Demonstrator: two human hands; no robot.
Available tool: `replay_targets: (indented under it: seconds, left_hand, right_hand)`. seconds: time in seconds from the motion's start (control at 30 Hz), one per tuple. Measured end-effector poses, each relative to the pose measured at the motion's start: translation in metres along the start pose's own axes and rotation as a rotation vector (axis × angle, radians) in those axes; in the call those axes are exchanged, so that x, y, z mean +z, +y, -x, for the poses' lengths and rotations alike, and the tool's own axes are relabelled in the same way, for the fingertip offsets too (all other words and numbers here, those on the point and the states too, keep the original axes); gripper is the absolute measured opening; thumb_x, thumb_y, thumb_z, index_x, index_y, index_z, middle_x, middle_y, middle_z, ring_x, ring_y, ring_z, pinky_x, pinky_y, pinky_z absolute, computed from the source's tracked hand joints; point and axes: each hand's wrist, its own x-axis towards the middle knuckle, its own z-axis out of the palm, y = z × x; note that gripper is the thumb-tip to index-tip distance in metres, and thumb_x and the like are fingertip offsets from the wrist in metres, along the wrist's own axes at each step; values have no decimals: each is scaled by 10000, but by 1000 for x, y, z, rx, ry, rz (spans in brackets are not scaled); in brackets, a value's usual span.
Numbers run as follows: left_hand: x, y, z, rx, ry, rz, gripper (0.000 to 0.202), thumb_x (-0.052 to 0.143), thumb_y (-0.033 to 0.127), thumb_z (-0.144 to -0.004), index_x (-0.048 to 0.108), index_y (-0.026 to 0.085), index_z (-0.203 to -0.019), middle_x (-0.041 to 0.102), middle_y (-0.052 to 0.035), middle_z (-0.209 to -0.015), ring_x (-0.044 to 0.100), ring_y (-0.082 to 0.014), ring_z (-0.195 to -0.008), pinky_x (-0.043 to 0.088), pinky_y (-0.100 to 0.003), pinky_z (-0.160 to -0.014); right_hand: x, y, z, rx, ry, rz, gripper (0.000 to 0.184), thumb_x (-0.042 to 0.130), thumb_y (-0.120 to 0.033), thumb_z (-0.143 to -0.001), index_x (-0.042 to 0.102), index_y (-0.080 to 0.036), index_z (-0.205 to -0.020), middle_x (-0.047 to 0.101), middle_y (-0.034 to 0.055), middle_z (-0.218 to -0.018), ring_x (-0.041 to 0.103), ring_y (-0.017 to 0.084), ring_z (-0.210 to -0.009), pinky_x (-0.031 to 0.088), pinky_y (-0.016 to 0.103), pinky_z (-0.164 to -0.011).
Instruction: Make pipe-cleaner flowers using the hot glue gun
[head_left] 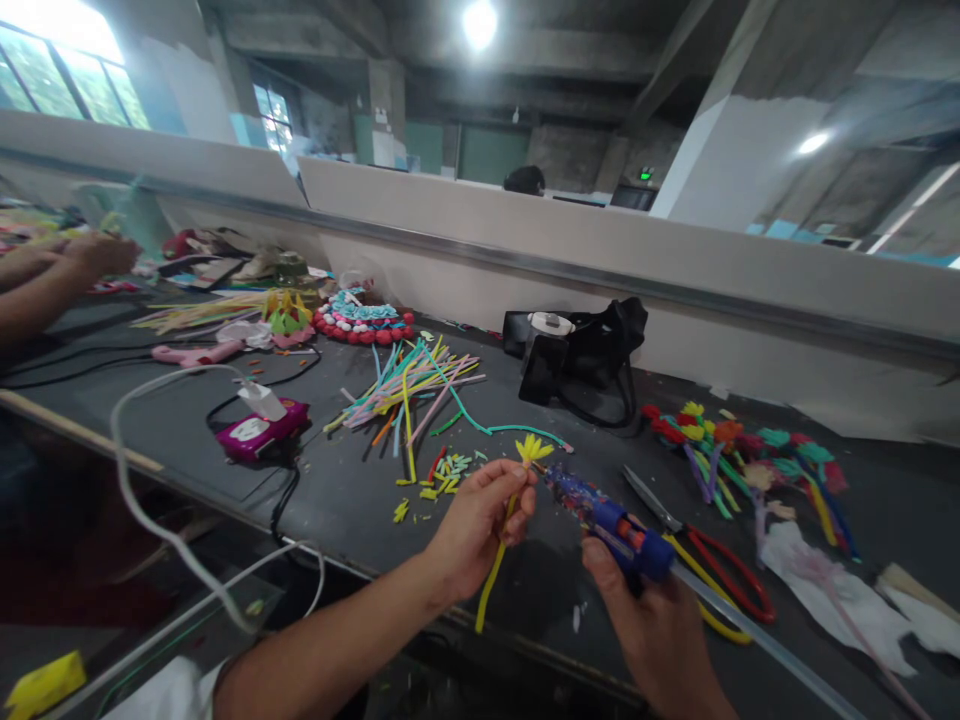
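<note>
Between the fingertips of my left hand (480, 525) is a yellow pipe-cleaner flower (531, 448), its long yellow stem hanging below the palm. My right hand (652, 620) grips a blue hot glue gun (600, 515) with a long clear glue stick (757, 635) sticking out of its back. The gun's nozzle points left and lies close to the base of the flower; whether it touches cannot be made out. Scissors (690, 540) with red and yellow handles lie right of the gun. Short cut pieces (446, 472) in yellow and green are scattered beyond my left hand.
A pile of coloured pipe cleaners (420, 385) lies mid-table. At left is a magenta power strip (262, 430) with white cables, plus a pink glue gun (199, 353). A black bag (592, 350) rests by the partition; finished flowers (750, 450) lie right. Another person's hands (97, 255) show far left.
</note>
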Motion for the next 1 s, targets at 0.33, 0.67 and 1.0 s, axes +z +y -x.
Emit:
replay_targets:
  seconds: [0.33,0.67,1.0]
  left_hand:
    - [0,0,0,-1,-5,-1,164,621,310,-854,612,146,-848,508,43,-588,338,-39,-410,250,-186,-406]
    - [1,1,1,-14,4,7,191,662,336,-823,622,149,-834,519,39,-594,342,-37,-413,244,-189,-408]
    - [2,3,3,-23,7,26,196,686,333,-797,629,149,-830,522,38,-593,343,-38,-411,241,-191,-406]
  right_hand:
    - [2,4,2,-63,32,31,500,434,-610,-889,720,-208,-969,744,132,-973,708,305,-922,583,399,-737]
    - [-1,-3,-3,-87,48,30,510,404,-609,-903,725,-214,-917,752,113,-886,725,272,-829,590,357,-691]
    - [1,0,-1,-65,37,36,464,450,-590,-887,731,-222,-906,749,115,-881,718,292,-842,592,384,-698]
